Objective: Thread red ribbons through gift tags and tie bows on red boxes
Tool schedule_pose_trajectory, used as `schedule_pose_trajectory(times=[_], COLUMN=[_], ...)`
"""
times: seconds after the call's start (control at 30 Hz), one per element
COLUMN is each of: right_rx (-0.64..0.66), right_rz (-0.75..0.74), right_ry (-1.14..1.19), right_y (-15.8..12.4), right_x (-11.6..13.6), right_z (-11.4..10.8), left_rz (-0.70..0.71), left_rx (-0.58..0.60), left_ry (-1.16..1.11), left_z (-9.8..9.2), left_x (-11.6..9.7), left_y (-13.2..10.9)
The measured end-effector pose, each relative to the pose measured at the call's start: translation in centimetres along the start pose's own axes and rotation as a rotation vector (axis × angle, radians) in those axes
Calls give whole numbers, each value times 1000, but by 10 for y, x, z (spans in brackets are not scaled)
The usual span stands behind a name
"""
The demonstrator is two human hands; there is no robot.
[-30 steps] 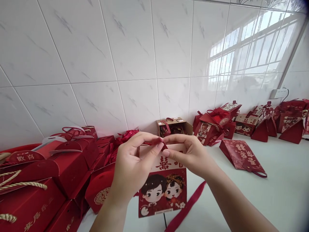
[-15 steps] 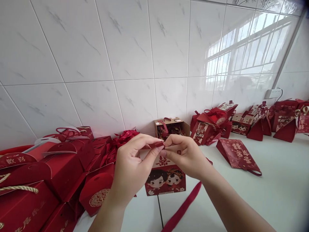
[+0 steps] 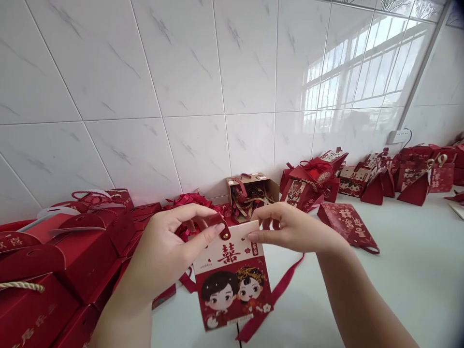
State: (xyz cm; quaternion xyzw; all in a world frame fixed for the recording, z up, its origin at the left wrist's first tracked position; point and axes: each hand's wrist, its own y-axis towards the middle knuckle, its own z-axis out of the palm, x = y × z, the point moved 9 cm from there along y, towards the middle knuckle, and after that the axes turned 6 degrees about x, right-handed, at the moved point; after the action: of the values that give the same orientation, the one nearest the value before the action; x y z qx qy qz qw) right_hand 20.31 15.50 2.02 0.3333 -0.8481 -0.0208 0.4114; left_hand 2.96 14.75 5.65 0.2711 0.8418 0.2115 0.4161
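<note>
A red and cream gift box (image 3: 234,295) with two cartoon figures and a double-happiness sign hangs upright in front of me, slightly tilted. At its top left corner, my left hand (image 3: 177,246) is closed, thumb and fingers pinching the box's dark red strap (image 3: 225,233), which has a small gold stud. My right hand (image 3: 290,227) is closed on the top right edge of the box, thumb in front and fingers behind. A long red ribbon (image 3: 286,285) trails from behind the box down to the table.
Red boxes (image 3: 90,246) are heaped on the left, beside a pile of red ribbon bows (image 3: 188,200). By the tiled wall, an open carton (image 3: 271,188) holds straps. More gift boxes (image 3: 353,181) stand at the right; one flat red bag (image 3: 348,224) lies on the white table (image 3: 409,270).
My hands have moved apart: the left one leftward with the strap, the right one to the box's right edge. The box now shows more fully, nearer and lower.
</note>
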Motion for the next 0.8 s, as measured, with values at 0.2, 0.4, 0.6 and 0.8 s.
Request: schedule_pose_trajectory(times=[0.2,0.4,0.6,0.8], right_rx=[189,238,-1271,-1435], right_rz=[101,363,98,-433], right_ry=[228,178,-25,45], right_y=[3,3,-66,-86], right_x=[-12,-49,-47,-5], right_z=[17,16,-106,-101], left_rz=[-2,32,-6,-9], left_rx=[-68,-378,-425,-449], left_ry=[-72,-315,-327,-293], left_z=[-12,-39,-44,-46], left_x=[3,-3,-5,-7], left_y=[-1,-9,-11,-15])
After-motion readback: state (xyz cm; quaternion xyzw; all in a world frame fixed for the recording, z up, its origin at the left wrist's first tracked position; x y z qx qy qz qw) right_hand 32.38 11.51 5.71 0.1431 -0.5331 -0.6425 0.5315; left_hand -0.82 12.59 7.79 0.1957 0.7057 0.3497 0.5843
